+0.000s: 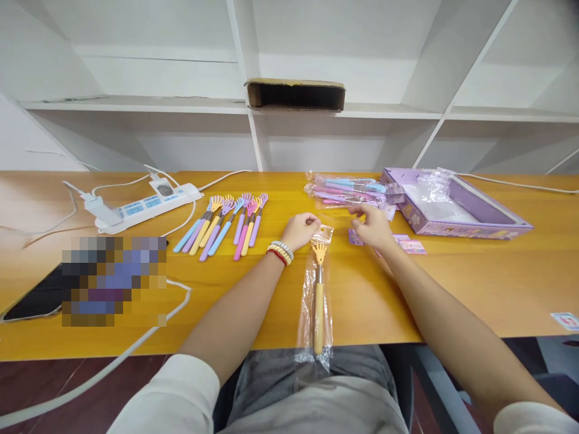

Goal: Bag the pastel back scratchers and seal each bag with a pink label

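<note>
A yellow hand-shaped back scratcher (319, 313) lies inside a clear plastic bag (306, 313) in front of me, its claw end away from me. The bag's lower end hangs over the table edge. My left hand (301, 232), with bracelets on the wrist, pinches the bag at its top edge, beside the header with the hang hole. To the right of the bag, my right hand (373, 228) has its fingers curled together; what they hold, if anything, is too small to make out. Printed cards (411, 246) lie partly under my right wrist.
Loose back scratchers (220, 232) in several colours lie at left. Bagged ones (346, 190) are piled beside a purple box (470, 229) holding clear plastic. A power strip (149, 208), cables and a dark phone-like device (34, 295) occupy the left side. Shelves with a cardboard box (296, 82) stand behind.
</note>
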Tool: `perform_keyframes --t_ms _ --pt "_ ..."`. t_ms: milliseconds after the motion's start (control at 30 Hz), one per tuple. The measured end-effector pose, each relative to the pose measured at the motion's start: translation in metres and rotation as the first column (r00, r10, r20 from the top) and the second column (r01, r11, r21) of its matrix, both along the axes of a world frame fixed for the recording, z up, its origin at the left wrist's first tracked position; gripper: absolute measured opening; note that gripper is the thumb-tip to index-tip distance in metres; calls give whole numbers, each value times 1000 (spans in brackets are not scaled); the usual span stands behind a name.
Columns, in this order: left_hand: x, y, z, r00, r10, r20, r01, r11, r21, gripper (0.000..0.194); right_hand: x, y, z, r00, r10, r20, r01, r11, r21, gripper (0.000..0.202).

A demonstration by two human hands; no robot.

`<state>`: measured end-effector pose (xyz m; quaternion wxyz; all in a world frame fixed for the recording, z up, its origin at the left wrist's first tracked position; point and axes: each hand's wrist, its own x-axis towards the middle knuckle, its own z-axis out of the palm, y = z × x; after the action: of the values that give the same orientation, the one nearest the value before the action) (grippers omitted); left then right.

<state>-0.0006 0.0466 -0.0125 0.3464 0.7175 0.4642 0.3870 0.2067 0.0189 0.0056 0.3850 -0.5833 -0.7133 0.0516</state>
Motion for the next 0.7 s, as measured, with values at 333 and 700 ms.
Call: perform_keyframes --t_ms 333,700 --pt "-1 6 -4 988 5 155 8 997 -81 12 34 -1 20 824 -316 470 529 726 -439 53" --pt "-2 2 -1 979 94 183 -77 993 -94 18 50 7 4 884 -266 385 442 743 -503 43"
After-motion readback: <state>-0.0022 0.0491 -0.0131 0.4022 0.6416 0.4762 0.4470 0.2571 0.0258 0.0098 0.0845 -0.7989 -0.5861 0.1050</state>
